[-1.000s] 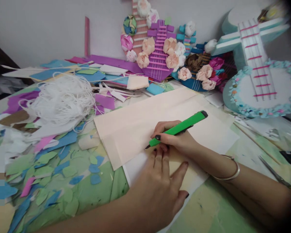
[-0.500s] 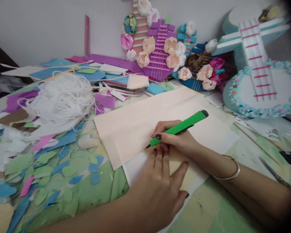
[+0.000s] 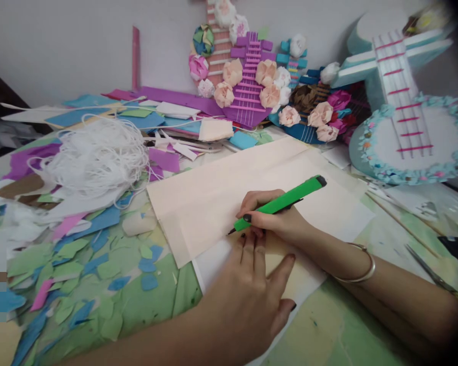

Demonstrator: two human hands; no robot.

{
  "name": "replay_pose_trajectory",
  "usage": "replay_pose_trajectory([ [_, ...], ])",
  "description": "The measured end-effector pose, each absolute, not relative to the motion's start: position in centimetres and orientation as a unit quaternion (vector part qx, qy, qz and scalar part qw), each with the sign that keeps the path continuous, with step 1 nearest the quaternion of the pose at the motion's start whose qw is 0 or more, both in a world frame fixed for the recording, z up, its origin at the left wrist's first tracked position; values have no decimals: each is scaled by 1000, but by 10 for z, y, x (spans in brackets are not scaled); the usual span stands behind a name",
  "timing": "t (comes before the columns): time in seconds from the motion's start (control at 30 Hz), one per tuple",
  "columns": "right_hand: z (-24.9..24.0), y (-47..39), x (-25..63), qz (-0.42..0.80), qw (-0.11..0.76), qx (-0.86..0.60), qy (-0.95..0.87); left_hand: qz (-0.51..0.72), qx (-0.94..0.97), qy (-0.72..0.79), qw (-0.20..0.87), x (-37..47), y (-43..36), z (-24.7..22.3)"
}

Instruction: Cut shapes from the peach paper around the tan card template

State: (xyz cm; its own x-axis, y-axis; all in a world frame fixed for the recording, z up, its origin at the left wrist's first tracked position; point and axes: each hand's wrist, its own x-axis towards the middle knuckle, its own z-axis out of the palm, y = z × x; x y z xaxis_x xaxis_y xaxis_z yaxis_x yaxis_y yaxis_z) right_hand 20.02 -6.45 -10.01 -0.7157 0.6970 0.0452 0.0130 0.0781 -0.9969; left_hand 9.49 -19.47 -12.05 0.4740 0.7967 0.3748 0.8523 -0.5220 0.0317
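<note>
My right hand (image 3: 273, 216), with a bracelet at the wrist, is closed around a green box cutter (image 3: 286, 201). The cutter is tilted, its dark tip down at the lower edge of a cream paper sheet (image 3: 202, 193). My left hand (image 3: 248, 284) lies flat, fingers stretched out, close below the right hand. Its fingertips press near the cream sheet's edge, just right of the cutter's tip. Under the left hand shows a white sheet (image 3: 209, 259), partly covered by the cream one. Where the right fingers meet the paper is partly hidden.
To the left lie a tangle of white string (image 3: 99, 157) and green and blue paper leaves (image 3: 110, 269). Paper-flower-decorated stringed instrument models, one purple (image 3: 248, 96) and one pale blue (image 3: 416, 117), lean at the back. Scissors (image 3: 431, 272) lie right, beside my right forearm.
</note>
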Motion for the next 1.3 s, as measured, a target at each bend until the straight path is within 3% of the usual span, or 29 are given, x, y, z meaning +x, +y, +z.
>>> replay_pose_trajectory([
  [1.3, -99, -63, 202, 634, 254, -261, -683, -160, -859, -482, 62, 95, -196, -122],
])
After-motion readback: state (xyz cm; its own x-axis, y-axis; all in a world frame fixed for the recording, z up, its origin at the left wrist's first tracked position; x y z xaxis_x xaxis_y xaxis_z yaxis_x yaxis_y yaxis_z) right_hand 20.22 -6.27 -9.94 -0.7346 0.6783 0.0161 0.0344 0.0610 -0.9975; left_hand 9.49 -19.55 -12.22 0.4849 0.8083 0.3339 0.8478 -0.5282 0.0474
